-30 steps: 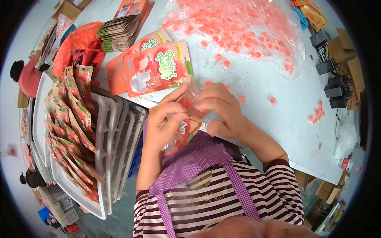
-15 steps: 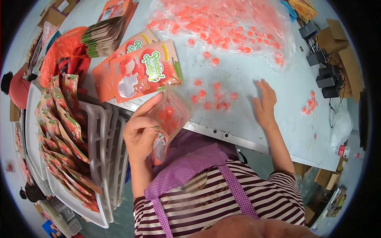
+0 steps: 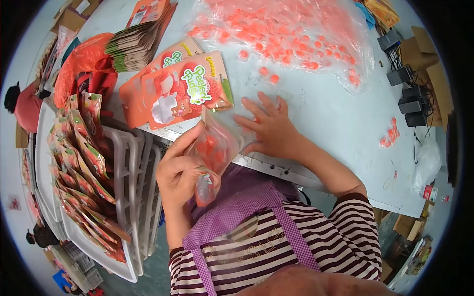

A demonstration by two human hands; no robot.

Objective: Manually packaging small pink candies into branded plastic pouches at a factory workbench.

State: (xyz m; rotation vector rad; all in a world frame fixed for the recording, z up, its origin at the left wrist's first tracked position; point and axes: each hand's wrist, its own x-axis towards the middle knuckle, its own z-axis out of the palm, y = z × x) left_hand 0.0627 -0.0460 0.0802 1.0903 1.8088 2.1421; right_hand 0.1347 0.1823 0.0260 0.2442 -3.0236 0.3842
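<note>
My left hand (image 3: 178,172) grips an opened candy pouch (image 3: 216,150) at the table's front edge. Red candies show through its clear side, and its mouth faces the table. Beside that mouth, my right hand (image 3: 271,127) lies palm down with fingers spread, over the small group of wrapped red candies. Most of those candies are hidden beneath it. Flat printed pouches (image 3: 185,89) lie on the table just beyond my left hand. Two loose candies (image 3: 274,78) sit farther out, near a large clear bag (image 3: 291,34) full of red candies.
To the left, filled pouches (image 3: 84,182) stand in a white tray (image 3: 118,197) on stacked trays. A stack of flat pouches (image 3: 136,44) and a red plastic bag (image 3: 79,64) are at the back left. Black power adapters (image 3: 412,101) and a small candy cluster (image 3: 390,133) are at right.
My right hand has swept left from the open table onto the loose candies beside the pouch mouth. The left hand keeps its hold on the pouch, hardly moved.
</note>
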